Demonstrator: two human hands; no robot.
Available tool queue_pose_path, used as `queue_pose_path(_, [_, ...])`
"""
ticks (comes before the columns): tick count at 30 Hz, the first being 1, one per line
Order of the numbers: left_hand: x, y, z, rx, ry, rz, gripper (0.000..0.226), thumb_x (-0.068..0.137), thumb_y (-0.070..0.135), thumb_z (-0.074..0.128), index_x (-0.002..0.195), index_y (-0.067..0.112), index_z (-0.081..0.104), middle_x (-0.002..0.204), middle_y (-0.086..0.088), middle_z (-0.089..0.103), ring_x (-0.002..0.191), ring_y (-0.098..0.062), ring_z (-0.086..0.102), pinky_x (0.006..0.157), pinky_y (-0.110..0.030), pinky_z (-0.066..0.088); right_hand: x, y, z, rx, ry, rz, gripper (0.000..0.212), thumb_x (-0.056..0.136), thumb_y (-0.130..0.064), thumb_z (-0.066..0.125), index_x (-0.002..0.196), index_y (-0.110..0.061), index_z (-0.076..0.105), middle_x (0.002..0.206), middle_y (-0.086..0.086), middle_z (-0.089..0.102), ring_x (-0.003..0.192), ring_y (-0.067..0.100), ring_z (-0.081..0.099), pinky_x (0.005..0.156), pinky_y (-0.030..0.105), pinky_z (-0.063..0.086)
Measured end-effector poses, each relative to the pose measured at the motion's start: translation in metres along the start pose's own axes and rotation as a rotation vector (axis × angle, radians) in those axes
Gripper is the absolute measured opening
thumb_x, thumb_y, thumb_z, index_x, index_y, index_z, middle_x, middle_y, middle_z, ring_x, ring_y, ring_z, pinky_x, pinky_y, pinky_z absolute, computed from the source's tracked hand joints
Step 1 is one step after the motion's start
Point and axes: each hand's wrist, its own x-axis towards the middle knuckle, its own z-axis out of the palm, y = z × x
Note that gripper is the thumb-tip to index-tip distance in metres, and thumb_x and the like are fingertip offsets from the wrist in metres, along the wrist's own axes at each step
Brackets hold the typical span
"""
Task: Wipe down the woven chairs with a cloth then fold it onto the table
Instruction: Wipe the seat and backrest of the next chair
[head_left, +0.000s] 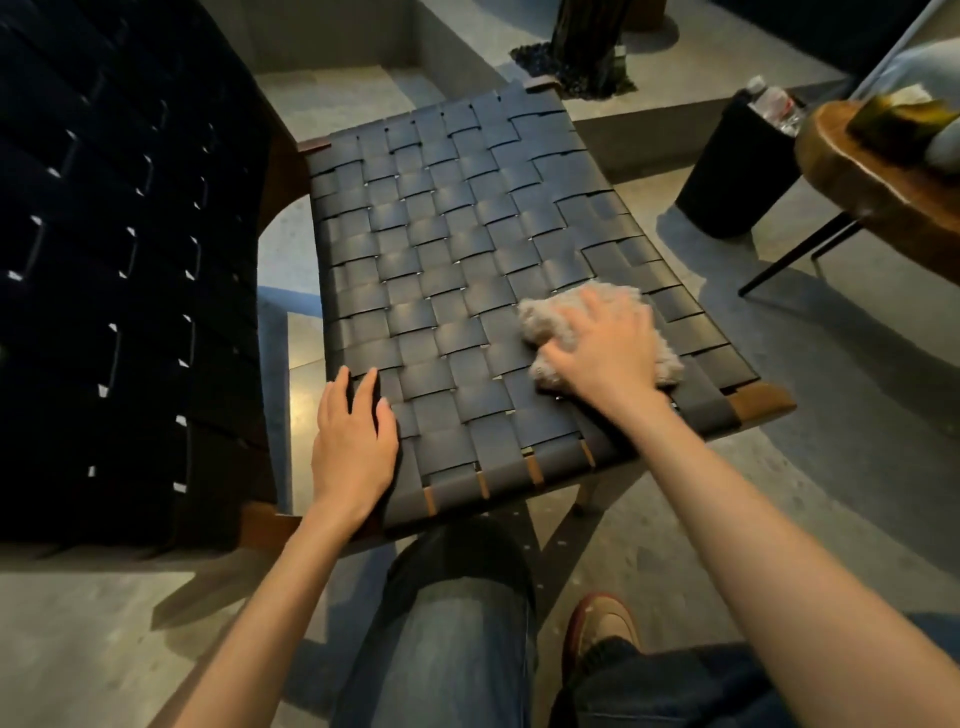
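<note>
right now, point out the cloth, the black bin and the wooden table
cloth (543, 318), head view, fluffy left edge
black bin (737, 176), head view, side wall
wooden table (852, 176), head view, bare top near its edge

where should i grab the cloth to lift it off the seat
Pinch the bunched fluffy lobe of the cloth that sticks out past the right hand, coming down from above. It lies crumpled on the flat woven seat, so its raised folds offer a hold; its flattened edges do not.
</note>
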Motion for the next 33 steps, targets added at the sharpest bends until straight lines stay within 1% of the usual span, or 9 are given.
queue_pose_path(3, [-0.008,0.001,-0.004,-0.027,-0.002,-0.069,0.048,0.101,0.032,0.034,0.147,0.018,0.030,0.156,-0.007,0.018,0.144,-0.023,0.012,0.112,-0.042,0.023,0.000,0.009,0.000,0.067,0.002,0.044,0.055,0.090,-0.050,0.044,0.142,-0.031,0.040,0.157,0.001,0.024,0.145,0.033,0.011,0.116,0.050,0.009])
queue_pose_path(10, [-0.040,0.000,-0.014,0.027,-0.054,-0.010,0.057,0.100,0.032,0.035,0.149,0.008,0.018,0.157,-0.009,0.016,0.145,-0.020,0.012,0.116,-0.030,0.011,-0.004,-0.095,0.029,0.273,-0.132,-0.482,0.049,0.095,-0.037,0.043,0.143,-0.029,0.038,0.156,-0.004,0.027,0.145,0.023,0.015,0.118,0.037,0.009])
queue_pose_path(13, [-0.050,-0.002,-0.018,0.153,-0.050,0.102,0.053,0.101,0.028,0.029,0.146,0.002,0.023,0.153,-0.015,0.024,0.143,-0.023,0.018,0.117,-0.029,0.008,0.004,-0.139,0.035,0.284,-0.185,-0.609,0.048,0.096,-0.037,0.043,0.143,-0.031,0.038,0.156,-0.003,0.025,0.145,0.025,0.012,0.119,0.041,0.007])
queue_pose_path(16, [-0.056,0.000,-0.023,0.269,-0.062,0.183,0.050,0.101,0.026,0.023,0.144,0.000,0.028,0.148,-0.016,0.032,0.139,-0.023,0.025,0.117,-0.033,0.018,0.004,-0.157,0.037,0.268,-0.169,-0.655,0.049,0.095,-0.038,0.045,0.143,-0.032,0.039,0.155,-0.003,0.028,0.145,0.023,0.015,0.119,0.040,0.006])
queue_pose_path(19, [-0.061,0.005,-0.034,0.335,-0.027,0.221,0.042,0.100,0.025,0.037,0.134,0.003,0.043,0.138,-0.013,0.045,0.130,-0.022,0.038,0.109,-0.033,0.034,-0.004,-0.150,0.032,0.285,-0.169,-0.657,0.049,0.095,-0.036,0.046,0.143,-0.026,0.041,0.153,-0.004,0.032,0.143,0.019,0.020,0.117,0.031,0.006])
queue_pose_path(22, [-0.071,0.005,-0.049,0.500,0.012,0.340,0.029,0.090,0.016,0.056,0.117,0.006,0.058,0.110,-0.010,0.059,0.105,-0.024,0.055,0.088,-0.034,0.048,-0.023,-0.136,0.025,0.283,-0.190,-0.646,0.051,0.093,-0.038,0.047,0.141,-0.025,0.045,0.151,-0.006,0.036,0.141,0.018,0.026,0.117,0.033,0.014])
queue_pose_path(24, [-0.077,0.003,-0.059,0.598,0.060,0.387,0.028,0.080,0.009,0.064,0.108,0.006,0.062,0.096,-0.010,0.062,0.094,-0.027,0.059,0.084,-0.037,0.048,-0.038,-0.129,0.024,0.284,-0.189,-0.648,0.050,0.091,-0.040,0.047,0.139,-0.025,0.048,0.149,-0.006,0.040,0.139,0.019,0.030,0.116,0.036,0.019])
queue_pose_path(28, [-0.086,-0.001,-0.071,0.765,0.071,0.459,0.018,0.075,0.006,0.065,0.092,0.010,0.064,0.087,-0.009,0.062,0.088,-0.026,0.059,0.087,-0.038,0.046,-0.043,-0.134,0.025,0.235,-0.176,-0.661,0.050,0.091,-0.044,0.043,0.139,-0.028,0.046,0.148,-0.004,0.041,0.137,0.021,0.031,0.113,0.041,0.024])
queue_pose_path(33, [-0.084,0.001,-0.074,0.969,0.025,0.492,0.016,0.070,0.008,0.069,0.065,0.019,0.058,0.059,0.000,0.054,0.058,-0.016,0.052,0.058,-0.026,0.041,-0.035,-0.161,0.028,0.213,-0.198,-0.601,0.051,0.093,-0.046,0.040,0.143,-0.034,0.038,0.154,-0.007,0.029,0.144,0.024,0.017,0.116,0.044,0.014])
